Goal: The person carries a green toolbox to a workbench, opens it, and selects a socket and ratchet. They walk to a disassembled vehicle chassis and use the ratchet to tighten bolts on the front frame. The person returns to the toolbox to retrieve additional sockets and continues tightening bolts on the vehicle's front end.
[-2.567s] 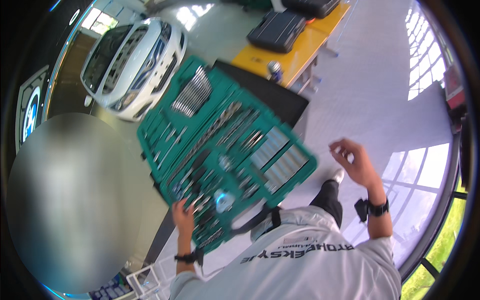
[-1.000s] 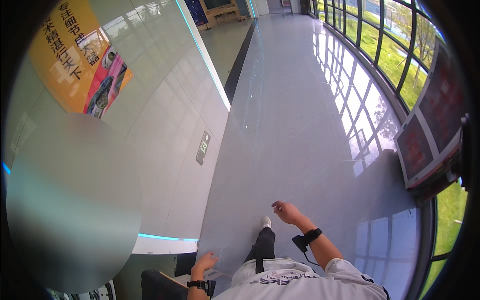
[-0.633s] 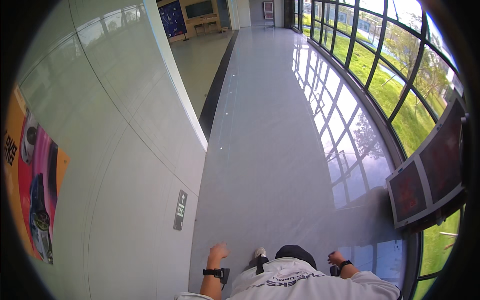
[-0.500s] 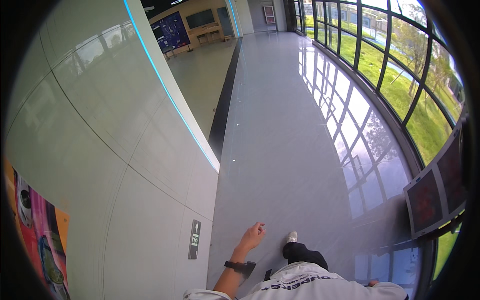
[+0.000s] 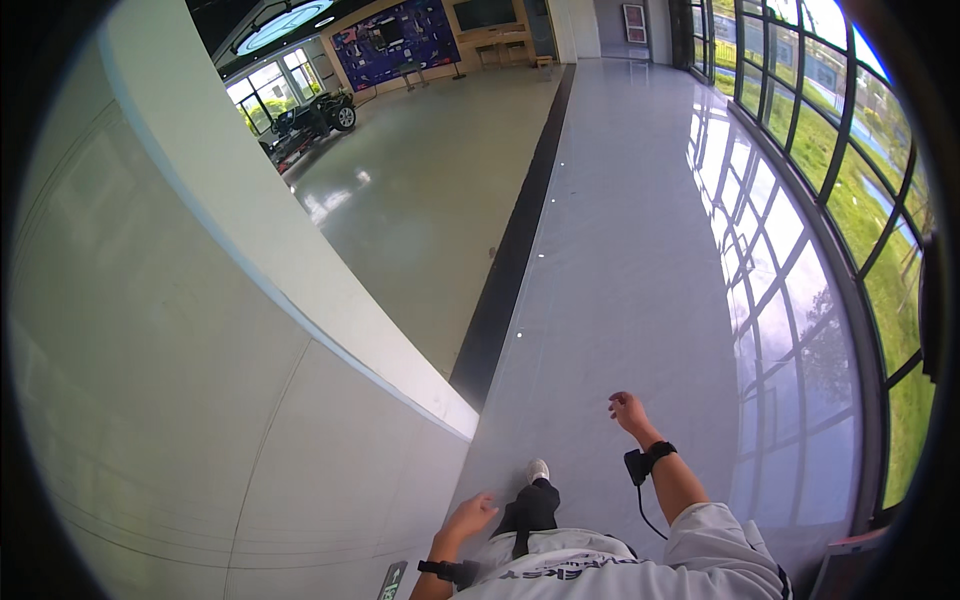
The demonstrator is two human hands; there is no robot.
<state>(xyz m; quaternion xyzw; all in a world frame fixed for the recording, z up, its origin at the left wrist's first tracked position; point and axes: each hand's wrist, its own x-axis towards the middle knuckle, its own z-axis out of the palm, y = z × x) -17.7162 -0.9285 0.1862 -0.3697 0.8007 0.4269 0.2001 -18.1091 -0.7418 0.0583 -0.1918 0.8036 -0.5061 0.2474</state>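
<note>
My left hand (image 5: 472,514) hangs low beside the white wall panel, its fingers loosely bent and holding nothing that I can see. Farther forward, over the grey floor, my right hand (image 5: 628,411) swings across my front with relaxed, slightly parted fingers and no object in it. A black strap with a small box (image 5: 640,466) circles the right wrist, and a cable runs down from it. Another dark strap (image 5: 450,572) is on the left wrist. One light shoe (image 5: 538,470) shows below dark trousers, between the hands.
A glossy grey corridor floor (image 5: 620,260) stretches ahead. The white wall (image 5: 200,400) ends at a corner on the left, with a room beyond holding a dark vehicle (image 5: 315,118) and a blue display board (image 5: 395,45). Black-framed windows (image 5: 845,160) line the right; a panel edge (image 5: 850,545) stands at lower right.
I have moved forward along the corridor, and more of the left room shows. My right hand has swung up into view, while my left has dropped back. The other foot is now in front.
</note>
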